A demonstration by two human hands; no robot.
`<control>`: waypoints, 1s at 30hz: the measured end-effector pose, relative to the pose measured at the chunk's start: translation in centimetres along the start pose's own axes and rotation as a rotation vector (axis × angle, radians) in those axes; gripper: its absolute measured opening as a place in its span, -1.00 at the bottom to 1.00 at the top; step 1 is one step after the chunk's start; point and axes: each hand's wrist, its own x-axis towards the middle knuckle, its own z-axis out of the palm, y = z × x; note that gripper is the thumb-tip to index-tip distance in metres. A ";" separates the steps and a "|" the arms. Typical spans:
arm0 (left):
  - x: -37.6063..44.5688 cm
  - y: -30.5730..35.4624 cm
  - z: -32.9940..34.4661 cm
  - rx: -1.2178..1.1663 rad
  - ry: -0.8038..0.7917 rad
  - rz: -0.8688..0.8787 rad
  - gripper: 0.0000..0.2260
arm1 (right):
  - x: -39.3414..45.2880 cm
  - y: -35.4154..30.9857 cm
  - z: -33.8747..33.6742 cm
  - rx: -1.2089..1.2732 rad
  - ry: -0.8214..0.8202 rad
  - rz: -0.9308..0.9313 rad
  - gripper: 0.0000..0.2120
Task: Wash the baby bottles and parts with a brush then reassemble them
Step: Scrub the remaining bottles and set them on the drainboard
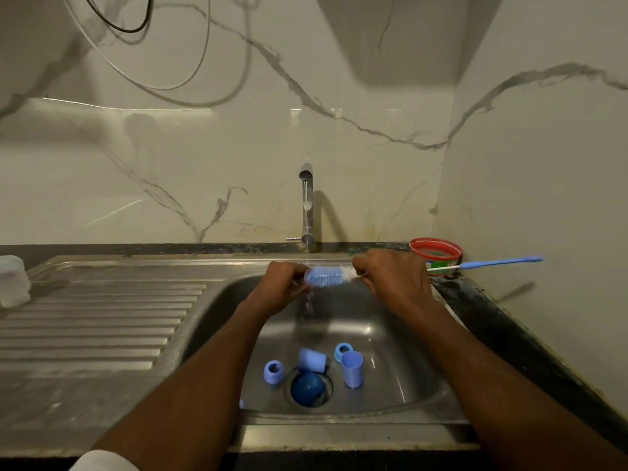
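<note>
Over the sink's back edge, the left hand (281, 287) curls its fingers around a small clear baby bottle (314, 277) held sideways under the running tap (307, 205). The right hand (390, 277) pinches the brush (343, 275), whose white bristles sit inside the bottle. Blue bottle parts (351, 368) lie in the sink (401, 334) around the drain. A second brush (492, 263) rests at the tabletop's back right corner.
</note>
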 end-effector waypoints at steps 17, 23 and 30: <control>0.1 -0.5 -0.2 0.218 0.033 0.149 -0.76 | 0.4 -0.3 2.0 0.236 -0.221 0.114 -0.40; -0.7 -1.3 -0.2 0.167 -0.032 0.122 -0.73 | 0.8 -1.9 2.3 -0.047 -0.066 -0.160 -0.67; -0.3 -0.2 -0.8 0.105 0.184 0.180 -0.75 | 1.8 -1.0 0.2 0.771 -0.445 0.438 -0.77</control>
